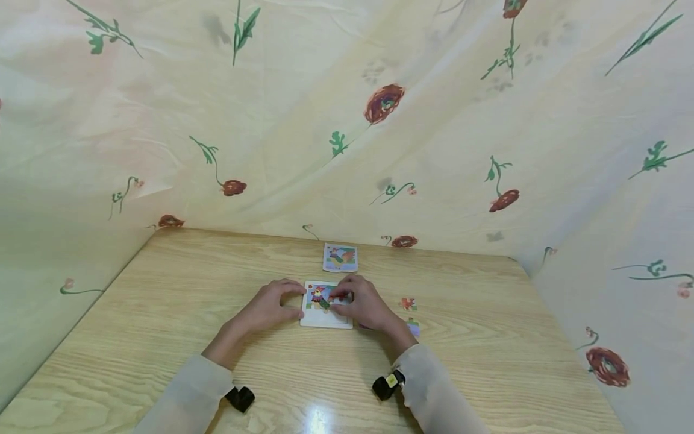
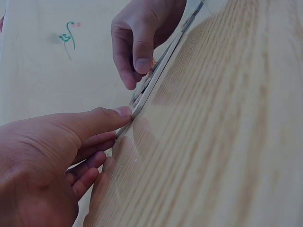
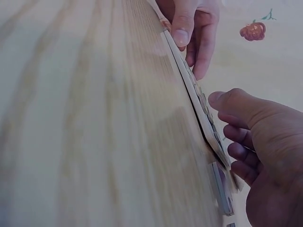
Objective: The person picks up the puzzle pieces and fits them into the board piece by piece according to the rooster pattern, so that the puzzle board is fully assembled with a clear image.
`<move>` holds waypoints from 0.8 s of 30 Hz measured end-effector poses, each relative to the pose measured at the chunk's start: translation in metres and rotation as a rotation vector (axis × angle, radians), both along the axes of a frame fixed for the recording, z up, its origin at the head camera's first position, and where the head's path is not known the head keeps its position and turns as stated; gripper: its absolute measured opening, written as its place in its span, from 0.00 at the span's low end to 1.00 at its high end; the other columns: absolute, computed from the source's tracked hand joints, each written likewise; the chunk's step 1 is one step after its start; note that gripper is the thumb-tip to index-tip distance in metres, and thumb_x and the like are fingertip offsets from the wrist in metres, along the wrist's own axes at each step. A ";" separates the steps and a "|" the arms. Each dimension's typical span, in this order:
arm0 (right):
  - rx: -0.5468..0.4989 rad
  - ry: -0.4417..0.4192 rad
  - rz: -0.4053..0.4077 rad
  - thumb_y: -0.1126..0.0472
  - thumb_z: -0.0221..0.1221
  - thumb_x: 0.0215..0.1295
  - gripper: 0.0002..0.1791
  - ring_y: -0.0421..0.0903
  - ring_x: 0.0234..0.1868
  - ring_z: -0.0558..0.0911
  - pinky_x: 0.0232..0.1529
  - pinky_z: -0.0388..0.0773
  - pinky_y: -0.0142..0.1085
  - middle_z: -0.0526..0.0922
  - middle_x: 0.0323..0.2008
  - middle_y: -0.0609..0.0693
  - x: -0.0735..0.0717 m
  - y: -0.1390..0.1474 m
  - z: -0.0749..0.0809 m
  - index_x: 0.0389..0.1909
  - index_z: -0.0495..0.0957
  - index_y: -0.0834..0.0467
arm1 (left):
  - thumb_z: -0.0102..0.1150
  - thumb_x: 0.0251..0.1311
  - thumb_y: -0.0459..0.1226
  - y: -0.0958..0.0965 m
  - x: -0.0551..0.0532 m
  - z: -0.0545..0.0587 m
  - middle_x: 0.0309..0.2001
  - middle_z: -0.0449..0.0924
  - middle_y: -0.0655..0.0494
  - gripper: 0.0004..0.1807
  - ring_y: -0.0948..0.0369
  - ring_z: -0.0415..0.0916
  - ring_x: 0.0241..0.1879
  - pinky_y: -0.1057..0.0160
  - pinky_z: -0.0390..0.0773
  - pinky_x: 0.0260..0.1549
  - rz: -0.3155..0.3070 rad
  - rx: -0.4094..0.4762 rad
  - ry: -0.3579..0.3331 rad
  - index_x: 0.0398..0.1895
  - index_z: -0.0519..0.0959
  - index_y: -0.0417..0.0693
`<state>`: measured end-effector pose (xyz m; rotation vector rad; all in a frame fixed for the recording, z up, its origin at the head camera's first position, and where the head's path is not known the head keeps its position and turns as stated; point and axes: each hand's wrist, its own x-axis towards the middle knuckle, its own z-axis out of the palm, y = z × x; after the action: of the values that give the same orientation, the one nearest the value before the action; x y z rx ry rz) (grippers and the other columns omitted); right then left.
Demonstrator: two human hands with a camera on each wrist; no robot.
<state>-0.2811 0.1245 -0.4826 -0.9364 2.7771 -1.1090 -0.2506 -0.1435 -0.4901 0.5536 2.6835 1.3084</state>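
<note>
one hand [image 1: 264, 307], the left, holds the puzzle tray [image 1: 321, 319].

- Right hand [image 1: 362, 300] covers the board's [image 1: 325, 322] right part; whether it pinches anything is unclear.
- Purple piece [image 1: 365, 327]: mostly hidden beneath it.
- Green-purple piece [image 1: 414, 328]: partly behind the right arm [image 1: 400, 337].
- Card [image 1: 340, 258]: details too small.
- Sleeves [image 1: 181, 395]: cut off near.

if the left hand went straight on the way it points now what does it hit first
Probably the puzzle board, whose left edge the left hand seems to touch; exact depth is unclear.
</note>
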 end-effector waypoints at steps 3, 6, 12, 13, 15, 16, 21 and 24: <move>-0.003 0.003 0.003 0.61 0.73 0.60 0.11 0.43 0.44 0.77 0.44 0.74 0.32 0.83 0.45 0.49 0.000 -0.002 0.000 0.44 0.90 0.55 | 0.73 0.61 0.40 0.000 0.000 0.000 0.67 0.76 0.50 0.25 0.43 0.65 0.73 0.36 0.63 0.73 0.002 0.003 -0.001 0.62 0.82 0.49; -0.012 0.005 0.005 0.61 0.73 0.60 0.10 0.43 0.45 0.77 0.45 0.74 0.32 0.83 0.44 0.48 0.000 -0.004 -0.001 0.43 0.90 0.56 | 0.72 0.61 0.40 0.000 0.001 0.001 0.67 0.76 0.50 0.25 0.43 0.66 0.73 0.36 0.63 0.73 0.001 0.005 -0.003 0.62 0.82 0.49; -0.010 -0.007 0.006 0.61 0.72 0.62 0.08 0.42 0.45 0.76 0.47 0.75 0.33 0.82 0.44 0.48 -0.001 -0.008 -0.002 0.42 0.90 0.55 | 0.72 0.61 0.39 0.001 0.003 0.004 0.66 0.77 0.52 0.25 0.45 0.67 0.72 0.38 0.64 0.73 0.004 0.001 0.004 0.62 0.82 0.49; -0.005 -0.008 0.006 0.61 0.72 0.62 0.08 0.41 0.45 0.76 0.48 0.75 0.34 0.82 0.44 0.47 -0.001 -0.008 -0.002 0.42 0.90 0.55 | 0.72 0.61 0.39 0.001 0.003 0.004 0.67 0.77 0.52 0.24 0.45 0.67 0.72 0.38 0.64 0.73 0.004 -0.002 0.007 0.62 0.82 0.49; -0.003 -0.009 0.012 0.61 0.71 0.63 0.08 0.42 0.46 0.76 0.48 0.75 0.35 0.82 0.44 0.48 -0.001 -0.008 -0.002 0.42 0.90 0.55 | 0.72 0.61 0.39 0.001 0.003 0.004 0.67 0.77 0.51 0.24 0.44 0.67 0.72 0.37 0.65 0.72 0.002 -0.002 0.011 0.62 0.82 0.49; -0.004 -0.013 0.016 0.61 0.71 0.63 0.08 0.43 0.46 0.76 0.48 0.75 0.35 0.82 0.44 0.48 -0.001 -0.008 -0.002 0.43 0.90 0.55 | 0.72 0.61 0.39 0.001 0.003 0.004 0.67 0.77 0.51 0.24 0.44 0.67 0.72 0.38 0.65 0.72 0.003 0.000 0.011 0.62 0.82 0.49; -0.010 -0.031 0.039 0.61 0.70 0.64 0.08 0.45 0.47 0.77 0.47 0.76 0.36 0.83 0.45 0.49 -0.001 -0.007 0.000 0.43 0.90 0.55 | 0.72 0.61 0.40 0.000 0.002 0.002 0.66 0.78 0.53 0.24 0.45 0.68 0.72 0.38 0.65 0.72 0.000 -0.004 0.018 0.62 0.82 0.50; -0.003 -0.036 0.053 0.61 0.70 0.65 0.08 0.44 0.47 0.77 0.47 0.76 0.36 0.83 0.46 0.49 -0.002 -0.006 0.000 0.44 0.90 0.54 | 0.72 0.61 0.40 0.000 0.001 0.001 0.66 0.78 0.53 0.24 0.45 0.68 0.72 0.38 0.65 0.72 -0.002 -0.005 0.018 0.61 0.82 0.50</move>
<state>-0.2834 0.1183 -0.4830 -0.9740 2.7066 -1.1119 -0.2496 -0.1434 -0.4896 0.5707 2.6990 1.3016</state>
